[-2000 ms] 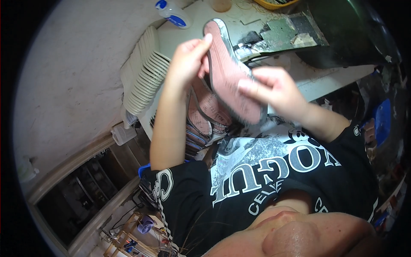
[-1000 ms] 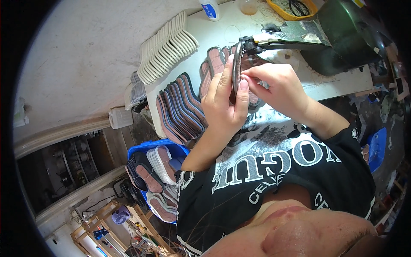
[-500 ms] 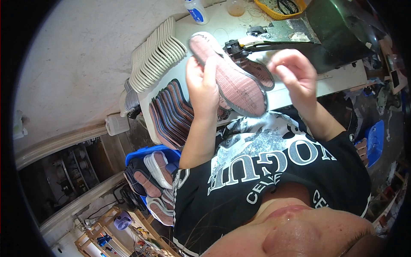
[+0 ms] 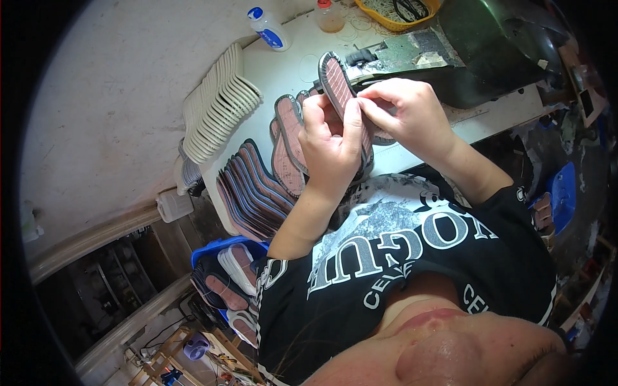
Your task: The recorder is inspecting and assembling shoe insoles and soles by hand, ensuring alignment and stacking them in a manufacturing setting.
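Workshop with stacked soles (image 4: 256, 190)

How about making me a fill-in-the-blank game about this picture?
1. The hand nearer the row of white soles is the person's ____ hand.
2. The dark-edged sole it holds has a ____ face.
3. The basket at the far side of the table is ____.
4. The white bottle has a ____ cap.

Missing words: left; pink; yellow; blue.

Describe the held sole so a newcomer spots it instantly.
Start at the white table. Above it, the left hand grips a pink, dark-rimmed sole, with the right hand at its edge. Unlike the similar pink soles lying nearby, this one is held up.
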{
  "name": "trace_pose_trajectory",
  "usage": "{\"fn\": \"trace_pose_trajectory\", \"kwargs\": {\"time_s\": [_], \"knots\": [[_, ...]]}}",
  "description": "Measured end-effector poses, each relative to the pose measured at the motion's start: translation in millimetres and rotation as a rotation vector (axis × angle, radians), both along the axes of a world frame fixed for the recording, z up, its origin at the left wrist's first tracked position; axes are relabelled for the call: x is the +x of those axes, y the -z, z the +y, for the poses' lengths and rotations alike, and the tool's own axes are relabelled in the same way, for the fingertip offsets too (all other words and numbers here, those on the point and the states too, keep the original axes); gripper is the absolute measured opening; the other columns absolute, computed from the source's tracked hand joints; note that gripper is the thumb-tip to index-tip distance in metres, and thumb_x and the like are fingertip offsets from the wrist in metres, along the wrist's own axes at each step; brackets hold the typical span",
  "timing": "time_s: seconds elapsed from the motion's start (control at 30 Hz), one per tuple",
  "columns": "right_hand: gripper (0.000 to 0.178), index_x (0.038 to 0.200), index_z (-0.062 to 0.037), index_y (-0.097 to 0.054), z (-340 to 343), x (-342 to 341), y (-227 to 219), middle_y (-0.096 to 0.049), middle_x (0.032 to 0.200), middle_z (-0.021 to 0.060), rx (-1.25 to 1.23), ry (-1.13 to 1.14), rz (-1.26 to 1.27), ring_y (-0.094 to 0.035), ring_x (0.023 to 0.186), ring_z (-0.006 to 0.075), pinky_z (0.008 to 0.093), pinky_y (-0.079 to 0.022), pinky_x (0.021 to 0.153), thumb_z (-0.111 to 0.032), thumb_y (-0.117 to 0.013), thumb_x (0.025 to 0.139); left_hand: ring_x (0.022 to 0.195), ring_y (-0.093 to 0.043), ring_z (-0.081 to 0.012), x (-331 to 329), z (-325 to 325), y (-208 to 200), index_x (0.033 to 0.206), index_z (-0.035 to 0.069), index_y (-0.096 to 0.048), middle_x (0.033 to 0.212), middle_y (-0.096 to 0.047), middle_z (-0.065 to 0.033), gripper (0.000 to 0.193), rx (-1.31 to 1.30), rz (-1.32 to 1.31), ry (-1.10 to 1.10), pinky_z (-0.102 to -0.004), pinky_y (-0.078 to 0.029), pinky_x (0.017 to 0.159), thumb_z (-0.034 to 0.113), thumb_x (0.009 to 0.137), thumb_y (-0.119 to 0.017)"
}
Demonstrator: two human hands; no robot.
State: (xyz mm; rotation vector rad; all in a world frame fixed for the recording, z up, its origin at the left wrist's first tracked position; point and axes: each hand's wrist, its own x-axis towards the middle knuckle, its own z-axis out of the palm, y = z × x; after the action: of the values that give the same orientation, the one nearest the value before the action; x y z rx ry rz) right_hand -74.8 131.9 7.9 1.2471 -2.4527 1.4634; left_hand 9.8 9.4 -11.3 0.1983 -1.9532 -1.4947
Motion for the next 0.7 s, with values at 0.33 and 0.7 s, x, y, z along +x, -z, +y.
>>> {"fn": "trace_pose_trajectory", "kwargs": {"time_s": [0.33,0.7], "knots": [[0.014,0.071,-0.0048,-0.060,-4.0,-7.7,-4.5,-0.061,0.066,0.0105,0.109,-0.002,0.034,-0.061,0.063,0.0269,0.0354,-0.049,0.060,-0.018,-0.064,0.073,0.070,-0.064,-0.0100,0.5,-3.1,-6.8,0.099,-0.004,-0.052,0.083,-0.068,-0.0099,0.017,-0.091,-0.139,-0.057,-0.0207,-0.049,0.061,0.005,0.088,-0.061],[0.031,0.114,0.0016,-0.056,28.9,44.6,40.3,-0.062,0.101,0.0020,-0.292,-0.275,-1.091,-0.055,0.091,0.0059,0.0228,-0.045,0.080,-0.024,-0.050,0.098,0.098,-0.045,-0.0313,-38.0,-60.8,44.0,0.080,0.003,-0.061,0.097,-0.049,-0.0135,0.031,-0.230,-0.208,-0.236,-0.0402,-0.035,0.090,0.030,0.072,-0.073]]}}
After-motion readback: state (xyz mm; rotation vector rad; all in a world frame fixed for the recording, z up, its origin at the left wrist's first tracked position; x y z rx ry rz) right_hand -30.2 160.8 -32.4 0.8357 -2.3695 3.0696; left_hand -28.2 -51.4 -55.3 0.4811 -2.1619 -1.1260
